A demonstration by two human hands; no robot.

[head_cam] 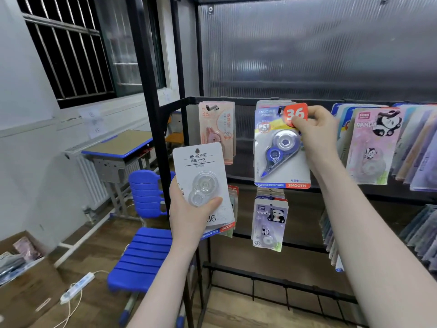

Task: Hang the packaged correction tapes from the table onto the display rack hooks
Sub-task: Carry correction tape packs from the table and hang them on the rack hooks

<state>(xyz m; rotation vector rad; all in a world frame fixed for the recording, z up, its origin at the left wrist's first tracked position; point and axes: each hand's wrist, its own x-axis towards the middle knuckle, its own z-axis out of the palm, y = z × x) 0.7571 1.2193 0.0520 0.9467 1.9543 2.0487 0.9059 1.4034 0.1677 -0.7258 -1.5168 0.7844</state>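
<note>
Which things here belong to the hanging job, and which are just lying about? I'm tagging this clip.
Job:
- white pack, gripped by the left hand
- blue pack, pinched by the right hand at its hook
- display rack

Lying about:
- blue chair
- desk
- cardboard box
- power strip

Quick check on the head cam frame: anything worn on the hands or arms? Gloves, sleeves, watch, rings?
Nothing worn that shows. The left hand and right hand are both bare, no gloves, and no rings on the fingers in view. Both forearms are bare down to the bottom edge of the frame: no sleeves, watch, bracelet or strap. No markers or cables on either arm.
</note>
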